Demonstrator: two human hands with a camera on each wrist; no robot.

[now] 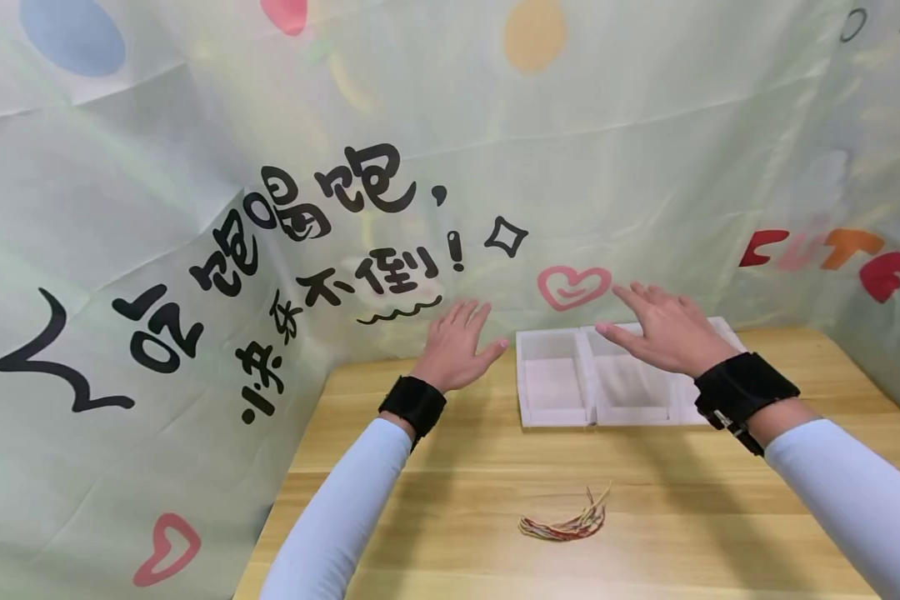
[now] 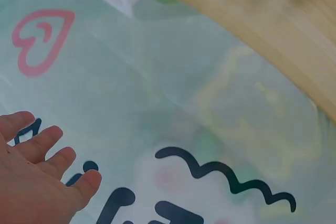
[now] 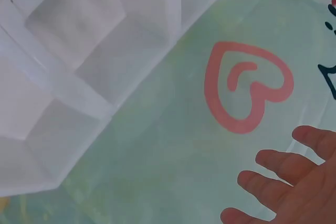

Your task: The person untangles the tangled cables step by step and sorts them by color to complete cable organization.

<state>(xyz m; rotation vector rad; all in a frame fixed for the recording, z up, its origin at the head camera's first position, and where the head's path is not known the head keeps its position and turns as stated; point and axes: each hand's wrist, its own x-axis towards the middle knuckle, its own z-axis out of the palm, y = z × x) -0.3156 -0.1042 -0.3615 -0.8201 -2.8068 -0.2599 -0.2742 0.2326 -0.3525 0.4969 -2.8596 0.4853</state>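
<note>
My left hand [image 1: 457, 348] is held up over the back of the table, left of a white divided box [image 1: 525, 379], with its fingers spread and nothing in them. Above the box's middle, my right hand [image 1: 667, 332] is stretched out, fingers straight and holding nothing; it hides part of the box. In the right wrist view the box [image 3: 89, 95] shows bare white compartments beside the spread fingers [image 3: 286, 166]. A small bundle of thin strings [image 1: 566, 527], beige and dark red, lies on the table in front of the box, apart from both hands.
The wooden table [image 1: 450, 467] meets a pale printed cloth [image 1: 645, 167] at its back and sides. Black lettering, hearts and coloured shapes are printed on the cloth. Both wrists wear black bands [image 1: 414, 408].
</note>
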